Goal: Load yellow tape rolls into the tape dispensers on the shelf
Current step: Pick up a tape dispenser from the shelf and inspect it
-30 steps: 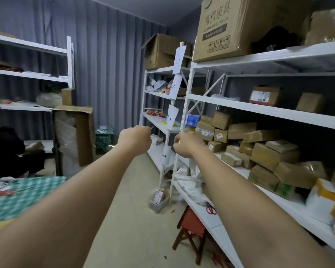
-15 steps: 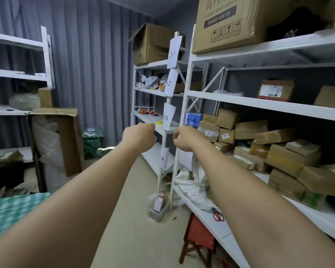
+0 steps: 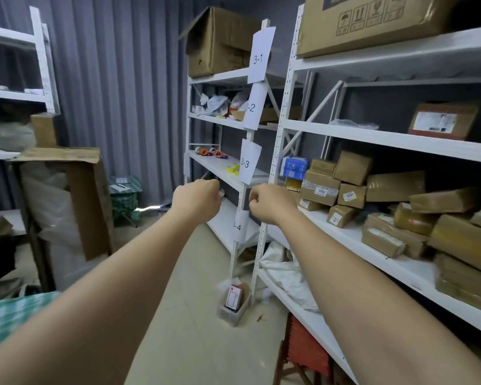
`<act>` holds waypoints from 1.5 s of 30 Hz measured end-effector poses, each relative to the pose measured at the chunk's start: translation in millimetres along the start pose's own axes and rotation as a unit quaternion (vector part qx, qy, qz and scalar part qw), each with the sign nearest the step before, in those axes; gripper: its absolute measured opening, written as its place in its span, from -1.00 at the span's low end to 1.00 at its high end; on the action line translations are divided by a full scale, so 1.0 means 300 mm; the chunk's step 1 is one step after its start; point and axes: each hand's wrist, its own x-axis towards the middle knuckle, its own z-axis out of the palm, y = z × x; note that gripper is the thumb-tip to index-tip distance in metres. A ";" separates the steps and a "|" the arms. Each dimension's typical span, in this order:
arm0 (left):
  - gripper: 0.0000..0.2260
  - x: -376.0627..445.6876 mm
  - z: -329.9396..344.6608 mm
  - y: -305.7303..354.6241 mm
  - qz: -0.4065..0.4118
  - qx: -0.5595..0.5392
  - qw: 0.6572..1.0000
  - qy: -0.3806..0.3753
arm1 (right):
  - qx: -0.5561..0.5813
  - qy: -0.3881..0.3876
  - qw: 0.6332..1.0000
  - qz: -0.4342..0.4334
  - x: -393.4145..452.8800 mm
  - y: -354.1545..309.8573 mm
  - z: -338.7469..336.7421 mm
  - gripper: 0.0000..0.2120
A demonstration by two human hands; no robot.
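Note:
Yellow tape rolls lie on the white shelf tagged 3-3, far ahead of me. Further back on that same shelf lie orange and blue tape dispensers. Both my arms stretch forward. My left hand is a curled fist holding nothing, in front of the shelf's lower edge. My right hand is likewise curled and empty, just right of the shelf post. Neither hand touches the shelf.
A second white rack on the right holds several brown parcels. A red stool stands under it. A grey bin sits on the floor by the posts. A tall open cardboard box stands at left, a green checked cloth nearer.
I have moved closer to the shelves and the view has swung right. Both fists stay curled and extended in front of me.

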 end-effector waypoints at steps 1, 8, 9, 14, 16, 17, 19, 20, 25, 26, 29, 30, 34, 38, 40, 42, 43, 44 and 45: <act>-0.79 0.030 0.019 -0.021 0.000 -0.003 1.000 -0.003 | -0.006 -0.003 1.000 -0.001 0.038 -0.007 0.021 -0.76; -0.77 0.308 0.170 -0.143 0.028 -0.022 0.999 -0.018 | -0.022 -0.026 0.999 0.005 0.325 0.005 0.130 -0.80; -0.77 0.354 0.193 -0.152 0.027 -0.019 0.999 -0.022 | -0.017 -0.027 0.999 0.009 0.370 0.012 0.140 -0.80; -0.79 0.545 0.299 -0.197 0.021 -0.005 1.000 -0.012 | -0.002 -0.027 0.999 0.021 0.576 0.045 0.197 -0.77; -0.78 0.607 0.340 -0.227 0.016 -0.005 1.000 -0.004 | 0.000 -0.025 0.999 0.021 0.649 0.047 0.234 -0.78; -0.78 0.636 0.358 -0.241 0.013 -0.004 1.000 -0.002 | -0.002 -0.023 1.000 0.020 0.682 0.047 0.252 -0.78; -0.78 0.695 0.389 -0.270 0.009 -0.007 1.000 -0.001 | 0.000 -0.019 1.000 0.022 0.752 0.044 0.291 -0.76; -0.78 0.730 0.408 -0.287 0.006 -0.011 1.000 0.001 | 0.003 -0.016 1.000 0.022 0.793 0.043 0.309 -0.76; -0.80 0.929 0.531 -0.384 0.009 -0.027 0.999 0.015 | 0.033 -0.017 0.999 0.028 1.018 0.018 0.407 -0.75; -0.79 0.973 0.561 -0.406 0.013 -0.024 0.999 0.016 | 0.035 -0.021 0.999 0.026 1.068 0.009 0.430 -0.75; -0.79 1.109 0.633 -0.484 0.018 -0.023 1.000 0.004 | 0.037 -0.018 0.999 0.024 1.227 -0.022 0.493 -0.74; -0.79 1.158 0.652 -0.514 0.018 -0.025 1.000 -0.001 | 0.038 -0.014 0.999 0.026 1.283 -0.033 0.512 -0.74; -0.79 1.341 0.730 -0.646 0.026 -0.017 0.999 -0.029 | 0.045 0.001 0.998 0.034 1.494 -0.065 0.598 -0.73; -0.80 1.503 0.830 -0.758 0.032 -0.006 0.999 -0.038 | 0.041 -0.012 0.998 0.040 1.679 -0.077 0.710 -0.73; -0.80 1.583 0.889 -0.793 0.037 -0.013 0.999 -0.030 | 0.042 -0.016 0.998 0.044 1.768 -0.072 0.761 -0.74; -0.79 1.661 0.946 -0.827 0.037 -0.017 0.999 -0.024 | 0.041 -0.022 0.998 0.048 1.855 -0.064 0.813 -0.75; -0.78 1.698 0.976 -0.845 0.038 -0.020 0.999 -0.024 | 0.043 -0.024 0.997 0.051 1.897 -0.059 0.840 -0.75; -0.78 1.735 1.012 -0.862 0.040 -0.024 0.999 -0.024 | 0.043 -0.028 0.997 0.054 1.941 -0.054 0.868 -0.75; -0.77 1.774 1.047 -0.879 0.041 -0.024 0.999 -0.021 | 0.043 -0.030 0.997 0.056 1.986 -0.047 0.894 -0.75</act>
